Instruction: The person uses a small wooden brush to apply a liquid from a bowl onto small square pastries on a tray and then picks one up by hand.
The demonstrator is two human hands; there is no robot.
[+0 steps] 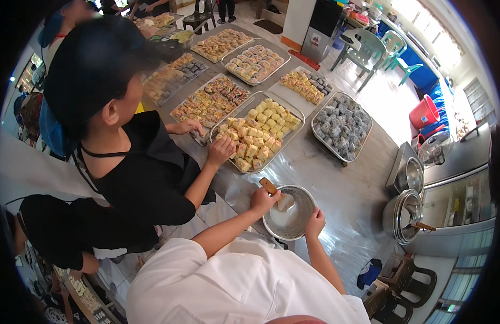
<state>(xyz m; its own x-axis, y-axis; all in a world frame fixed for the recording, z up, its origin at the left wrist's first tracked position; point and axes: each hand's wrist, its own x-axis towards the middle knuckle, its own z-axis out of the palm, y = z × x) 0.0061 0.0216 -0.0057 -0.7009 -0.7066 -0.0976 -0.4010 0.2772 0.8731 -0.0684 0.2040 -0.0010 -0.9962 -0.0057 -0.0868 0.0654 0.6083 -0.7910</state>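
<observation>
My left hand (pixel 266 201) grips a utensil with a wooden handle (pixel 269 185). The utensil's pale lower end dips into a steel mixing bowl (pixel 307 198); its exact kind cannot be made out. White liquid (pixel 283 218) covers the bottom of the bowl. With my right hand (pixel 315 222) I hold the bowl's right rim. The bowl sits at the near edge of a steel table (pixel 347 194). Just beyond it is a metal tray (pixel 295 139) heaped with yellow, colour-flecked cubes (pixel 252 141). Another person's hand (pixel 221 152) touches cubes at the tray's left side.
A co-worker in a black cap (pixel 96 69) stands close on my left. A tray of grey-coated pieces (pixel 342 125) lies to the right. Several more trays of small pastries (pixel 256 62) fill the far table. Steel bowls (pixel 401 218) stand at the right edge.
</observation>
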